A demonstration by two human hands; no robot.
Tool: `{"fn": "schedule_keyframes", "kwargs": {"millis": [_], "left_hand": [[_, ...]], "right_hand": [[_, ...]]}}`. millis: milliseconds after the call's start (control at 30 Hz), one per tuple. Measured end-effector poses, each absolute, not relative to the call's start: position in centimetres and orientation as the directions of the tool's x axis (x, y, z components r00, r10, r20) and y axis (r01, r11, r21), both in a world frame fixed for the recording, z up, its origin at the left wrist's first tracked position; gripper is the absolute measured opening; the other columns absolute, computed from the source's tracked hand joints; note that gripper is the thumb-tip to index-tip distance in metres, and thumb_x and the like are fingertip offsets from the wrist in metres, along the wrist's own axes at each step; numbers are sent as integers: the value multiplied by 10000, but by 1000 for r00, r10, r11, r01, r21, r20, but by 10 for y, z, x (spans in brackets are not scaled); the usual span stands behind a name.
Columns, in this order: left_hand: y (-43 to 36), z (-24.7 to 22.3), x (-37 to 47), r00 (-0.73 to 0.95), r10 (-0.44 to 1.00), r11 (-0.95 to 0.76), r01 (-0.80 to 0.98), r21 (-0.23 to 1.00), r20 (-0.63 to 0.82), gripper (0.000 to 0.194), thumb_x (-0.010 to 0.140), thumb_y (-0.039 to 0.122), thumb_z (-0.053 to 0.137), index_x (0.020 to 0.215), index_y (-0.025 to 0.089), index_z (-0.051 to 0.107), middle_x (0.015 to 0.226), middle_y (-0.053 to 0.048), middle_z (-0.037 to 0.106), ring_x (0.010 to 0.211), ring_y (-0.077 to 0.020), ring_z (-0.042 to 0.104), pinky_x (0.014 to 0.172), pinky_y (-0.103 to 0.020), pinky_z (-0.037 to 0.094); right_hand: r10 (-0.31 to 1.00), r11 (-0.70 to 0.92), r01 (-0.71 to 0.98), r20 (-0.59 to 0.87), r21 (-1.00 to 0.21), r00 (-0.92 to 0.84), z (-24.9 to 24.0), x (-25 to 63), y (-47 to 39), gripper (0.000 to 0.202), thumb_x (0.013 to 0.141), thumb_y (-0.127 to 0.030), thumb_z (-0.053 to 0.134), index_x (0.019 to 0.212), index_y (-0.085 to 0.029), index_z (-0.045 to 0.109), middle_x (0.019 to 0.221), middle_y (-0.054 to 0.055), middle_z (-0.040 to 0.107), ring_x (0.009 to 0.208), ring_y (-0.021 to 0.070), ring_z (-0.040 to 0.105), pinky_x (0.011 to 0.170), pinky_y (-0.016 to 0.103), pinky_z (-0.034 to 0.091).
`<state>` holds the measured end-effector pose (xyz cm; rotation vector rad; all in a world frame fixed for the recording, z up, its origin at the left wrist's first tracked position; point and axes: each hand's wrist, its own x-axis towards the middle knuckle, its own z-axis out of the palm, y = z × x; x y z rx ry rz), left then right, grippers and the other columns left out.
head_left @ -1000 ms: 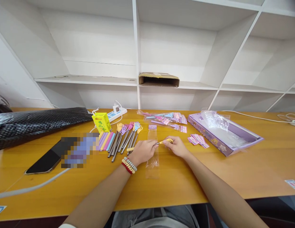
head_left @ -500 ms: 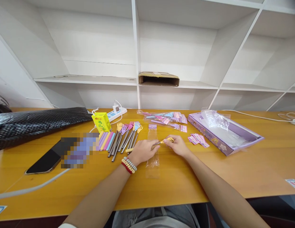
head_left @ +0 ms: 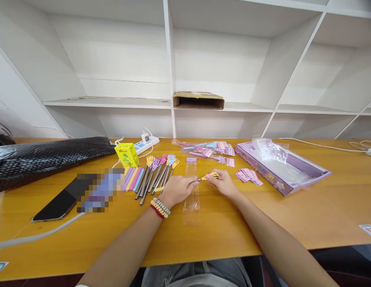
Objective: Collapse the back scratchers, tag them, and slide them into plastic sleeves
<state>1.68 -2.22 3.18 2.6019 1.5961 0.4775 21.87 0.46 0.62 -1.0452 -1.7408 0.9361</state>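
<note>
Both hands hold one yellow back scratcher [head_left: 207, 177] level above the table. My left hand [head_left: 177, 189] is closed around its shaft, and the yellow handle end sticks out behind that hand. With thumb and fingers, my right hand [head_left: 223, 183] pinches it at the yellow claw head. Below them lies a clear plastic sleeve [head_left: 191, 203] with a purple header card [head_left: 191, 160]. Left of my left hand are several metal rods with coloured claw heads [head_left: 157, 175]. Beside these rods lies a row of pastel handle tubes [head_left: 133, 178].
Bagged back scratchers [head_left: 208, 149] lie at the back, pink cards [head_left: 249, 176] to the right, near a purple box [head_left: 283, 167] holding clear plastic. A yellow carton [head_left: 127, 154], power strip [head_left: 147, 144], phone [head_left: 60, 201] and black wrapped bundle [head_left: 54, 159] are on the left.
My left hand has shifted slightly left along the back scratcher, and its fingers sit closer around the shaft. The right hand stays at the claw head.
</note>
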Motion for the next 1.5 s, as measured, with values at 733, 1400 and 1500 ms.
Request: {"fn": "schedule_keyframes", "kwargs": {"millis": [733, 1400, 1500], "left_hand": [[-22, 32, 20, 449, 850, -515, 819, 253, 277, 349, 898, 362, 308, 957, 211, 617, 898, -47, 636, 823, -155, 581, 726, -248, 413], [-25, 36, 18, 452, 863, -500, 827, 257, 227, 373, 897, 431, 303, 1017, 273, 619, 877, -24, 675, 851, -171, 608, 715, -240, 408], [-24, 36, 17, 466, 849, -523, 809, 269, 248, 376, 895, 433, 307, 968, 262, 634, 835, -21, 667, 793, -159, 603, 683, -232, 402]], "right_hand": [[928, 358, 288, 304, -888, -216, 8, 221, 7, 362, 737, -510, 542, 666, -155, 535, 533, -24, 439, 502, 85, 371, 473, 218, 307], [930, 361, 310, 315, -880, -189, 3, 223, 8, 361, 726, -513, 553, 689, -154, 579, 561, -7, 498, 495, 92, 409, 485, 230, 329], [929, 365, 314, 319, -876, -189, 2, 223, 8, 349, 735, -495, 553, 700, -148, 583, 570, -5, 496, 507, 90, 408, 479, 222, 326]]}}
